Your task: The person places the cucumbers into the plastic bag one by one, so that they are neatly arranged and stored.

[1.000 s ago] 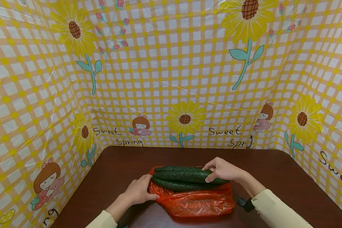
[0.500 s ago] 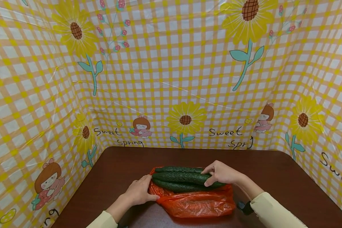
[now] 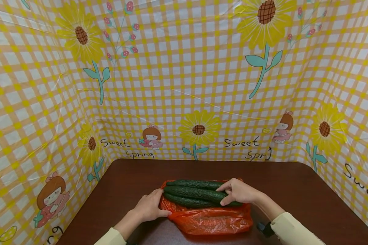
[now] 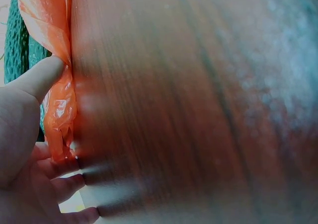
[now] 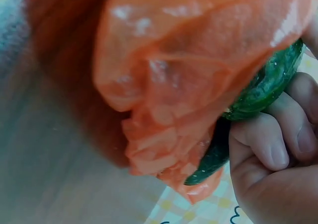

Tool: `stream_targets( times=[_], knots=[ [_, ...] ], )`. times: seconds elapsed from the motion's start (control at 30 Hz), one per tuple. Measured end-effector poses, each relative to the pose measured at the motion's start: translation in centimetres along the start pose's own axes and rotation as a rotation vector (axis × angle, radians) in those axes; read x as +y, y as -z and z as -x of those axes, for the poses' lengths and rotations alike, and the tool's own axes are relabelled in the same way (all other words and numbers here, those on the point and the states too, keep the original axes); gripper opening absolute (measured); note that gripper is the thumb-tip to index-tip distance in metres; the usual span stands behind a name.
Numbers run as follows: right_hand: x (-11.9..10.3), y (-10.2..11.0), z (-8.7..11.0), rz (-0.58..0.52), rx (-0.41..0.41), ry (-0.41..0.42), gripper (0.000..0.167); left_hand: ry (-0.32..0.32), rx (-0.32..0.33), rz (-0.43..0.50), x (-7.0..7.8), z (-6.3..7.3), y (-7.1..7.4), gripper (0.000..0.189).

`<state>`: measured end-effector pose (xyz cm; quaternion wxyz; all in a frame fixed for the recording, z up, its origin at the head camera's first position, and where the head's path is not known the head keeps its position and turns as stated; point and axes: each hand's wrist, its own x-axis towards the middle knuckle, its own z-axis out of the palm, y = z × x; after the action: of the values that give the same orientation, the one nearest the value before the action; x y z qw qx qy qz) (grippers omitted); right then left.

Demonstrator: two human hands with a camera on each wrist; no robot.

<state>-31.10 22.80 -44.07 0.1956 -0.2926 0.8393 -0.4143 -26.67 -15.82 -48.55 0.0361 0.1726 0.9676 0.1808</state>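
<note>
Three dark green cucumbers lie side by side on an opened red plastic bag point(image 3: 214, 221). My right hand point(image 3: 240, 191) grips the middle cucumber point(image 3: 193, 193) near its right end, thumb on the near side and fingers on the far side. In the right wrist view, curled fingers point(image 5: 278, 139) sit against a cucumber end point(image 5: 268, 87) beside the crumpled bag. At the bag's left end rests my left hand point(image 3: 150, 205), its thumb and fingers spread apart. The left wrist view has that thumb point(image 4: 42, 77) lying against the bag, with fingertips lower down by its edge.
The bag lies on a dark brown table point(image 3: 135, 173). A yellow checked cloth point(image 3: 171, 81) with sunflowers covers the walls at the back and both sides. A dark strap-like item point(image 3: 265, 228) shows under the right sleeve.
My right hand has shifted slightly toward the near side, and the right part of the middle cucumber has come with it. The left hand keeps its place at the bag's end.
</note>
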Motion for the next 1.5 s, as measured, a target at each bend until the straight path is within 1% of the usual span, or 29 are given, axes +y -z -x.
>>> stream_targets(
  times=[0.17,0.33,0.5,0.67,0.8,0.9,1.03,1.13,1.23,1.33,1.5],
  knots=[
    [0.4,-0.2,0.2,-0.019,0.000,0.010,0.050,-0.002,0.006,-0.009,0.0,0.1,0.0,0.095],
    [0.5,-0.2,0.3,-0.013,0.013,0.028,0.049,0.002,0.001,-0.003,0.0,0.0,0.0,0.095],
    [0.4,-0.4,0.4,0.003,0.041,0.029,0.049,0.001,0.004,-0.007,0.1,0.1,0.0,0.095],
    [0.5,-0.4,0.7,-0.006,0.074,0.027,0.048,0.000,0.001,-0.005,0.2,0.1,0.1,0.095],
    [0.8,-0.2,1.2,-0.009,0.109,0.042,0.045,0.000,0.000,-0.002,0.3,0.0,0.1,0.096],
    [1.1,0.1,1.7,-0.005,0.120,0.051,0.044,0.003,-0.002,0.001,0.3,0.0,0.0,0.096],
    [1.6,0.2,2.5,-0.012,0.128,0.029,0.044,0.009,-0.005,0.007,0.2,0.1,0.0,0.095],
    [2.0,0.3,3.0,-0.021,0.146,-0.005,0.043,0.011,-0.006,0.006,0.2,0.1,0.0,0.095],
    [2.2,0.5,3.5,-0.004,0.165,-0.038,0.041,0.012,-0.006,0.006,0.2,0.1,0.0,0.095],
    [2.3,0.6,3.8,0.022,0.163,-0.058,0.040,0.015,-0.005,0.008,0.2,0.1,0.0,0.095],
    [2.6,0.7,4.2,0.089,0.130,-0.069,0.043,0.014,-0.002,0.008,0.2,0.2,0.0,0.095]
  ],
)
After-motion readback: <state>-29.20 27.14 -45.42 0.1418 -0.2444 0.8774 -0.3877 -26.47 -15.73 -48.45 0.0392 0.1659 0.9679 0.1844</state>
